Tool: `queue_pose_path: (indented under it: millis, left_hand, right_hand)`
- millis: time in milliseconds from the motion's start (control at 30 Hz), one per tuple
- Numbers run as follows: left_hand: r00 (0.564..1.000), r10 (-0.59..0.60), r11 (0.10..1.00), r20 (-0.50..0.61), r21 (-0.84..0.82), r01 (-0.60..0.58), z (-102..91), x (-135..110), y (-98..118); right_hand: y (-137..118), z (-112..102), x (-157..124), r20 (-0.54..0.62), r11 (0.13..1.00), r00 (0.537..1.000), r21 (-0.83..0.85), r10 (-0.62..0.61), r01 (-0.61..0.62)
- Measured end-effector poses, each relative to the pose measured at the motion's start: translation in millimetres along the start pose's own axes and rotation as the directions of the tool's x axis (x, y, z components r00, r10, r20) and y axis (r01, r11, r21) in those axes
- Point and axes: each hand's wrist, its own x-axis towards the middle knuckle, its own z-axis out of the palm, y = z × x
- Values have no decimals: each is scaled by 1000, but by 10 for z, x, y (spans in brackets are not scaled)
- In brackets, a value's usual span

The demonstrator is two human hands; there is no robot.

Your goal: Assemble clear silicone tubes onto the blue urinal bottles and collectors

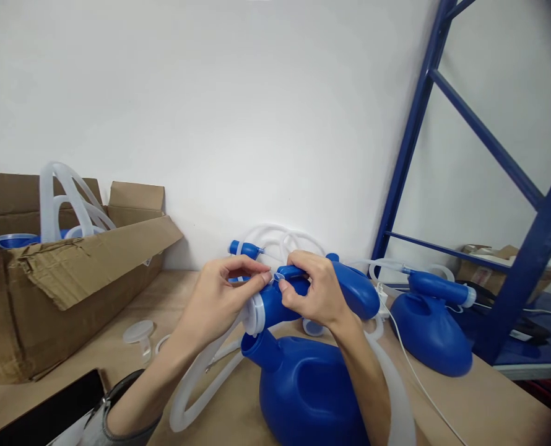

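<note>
My left hand [224, 291] is closed in a pinch, its thumb and forefinger on a small clear plastic piece [278, 277]. Fingers of my right hand [315, 288] wrap over a blue plastic tube-shaped part [273, 308], with the thumb near that clear piece. A white collar [255, 314] rings the blue part's near end. Right below both hands stands a blue plastic jug [308, 387] with a handle opening and an open, slanted neck. My right forearm covers some of its right side. The clear piece's exact shape is too small to make out.
A cardboard box [94, 266] with pale hoses stands left. Around the hands lie a pale hose [182, 402], a white cap [138, 331] and a black phone [47, 412]. A blue jug [431, 334] sits right, near a blue metal rack [507, 260]. A white cable [415, 371] crosses the table.
</note>
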Motion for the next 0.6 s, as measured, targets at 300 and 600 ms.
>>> queue_pose_path:
  millis: [300, 600]
  left_hand:
    - [994, 100, 990, 38, 92, -103, 40, 5, -45]
    - [962, 118, 730, 245, 636, -251, -76, -66, 15]
  right_hand:
    - [-64, 7, -8, -55, 997, 998, -72, -29, 25]
    - [291, -396, 34, -425, 863, 778, 17, 463, -505]
